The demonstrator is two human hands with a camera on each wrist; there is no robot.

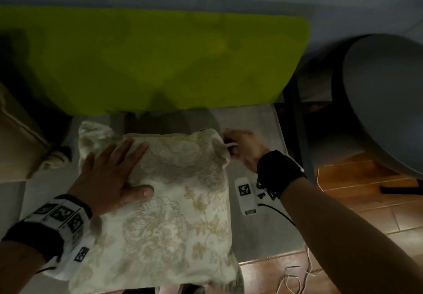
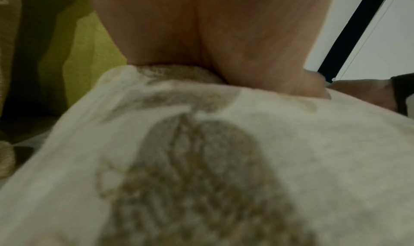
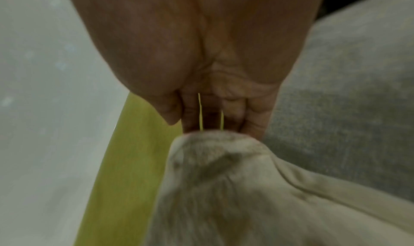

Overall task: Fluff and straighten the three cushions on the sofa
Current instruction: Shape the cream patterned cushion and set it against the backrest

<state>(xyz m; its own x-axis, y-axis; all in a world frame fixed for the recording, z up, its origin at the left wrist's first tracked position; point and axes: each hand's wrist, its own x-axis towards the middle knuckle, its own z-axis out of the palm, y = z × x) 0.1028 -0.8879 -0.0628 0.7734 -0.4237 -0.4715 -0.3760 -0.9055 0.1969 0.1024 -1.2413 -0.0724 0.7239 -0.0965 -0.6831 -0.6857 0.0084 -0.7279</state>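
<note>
A cream cushion (image 1: 174, 213) with a beige flower pattern lies flat on the grey sofa seat (image 1: 251, 119), in front of the green backrest (image 1: 148, 60). My left hand (image 1: 114, 170) lies flat on its far left part with fingers straight and spread, pressing down; in the left wrist view the palm (image 2: 201, 37) sinks into the fabric (image 2: 224, 161). My right hand (image 1: 240, 147) pinches the cushion's far right corner, with the fingers curled round it. The right wrist view shows that corner (image 3: 224, 161) bunched up against the fingers (image 3: 257, 115).
A beige cushion (image 1: 16, 138) sits at the left edge of the seat. To the right stand a dark metal leg (image 1: 299, 133) and a round dark grey seat (image 1: 384, 101). Wooden floor (image 1: 354, 190) with a thin white cable (image 1: 295, 277) lies at the lower right.
</note>
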